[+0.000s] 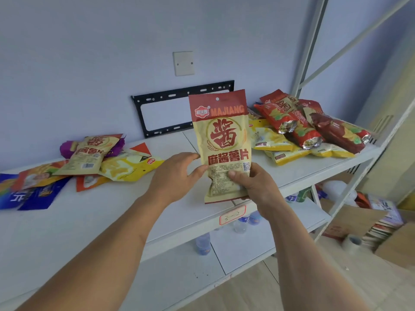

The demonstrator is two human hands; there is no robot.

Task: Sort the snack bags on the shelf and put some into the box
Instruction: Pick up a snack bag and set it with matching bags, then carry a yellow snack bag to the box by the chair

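My right hand (251,187) grips the lower part of a tan and red MAJIANG snack bag (222,135), held upright above the white shelf (94,221). My left hand (177,173) touches the bag's left edge with straight fingers. A pile of mixed snack bags (89,162) lies at the shelf's left: tan, yellow, orange, blue and purple ones. A second pile of red and yellow snack bags (301,129) lies at the shelf's right end. A cardboard box (350,218) stands on the floor at the lower right, partly hidden by the shelf frame.
A black metal bracket (179,108) hangs on the wall behind the shelf. Water bottles (203,243) stand on the lower shelf. Grey shelf posts (312,41) rise at the right. Books (381,227) and a tape roll (352,243) lie on the floor.
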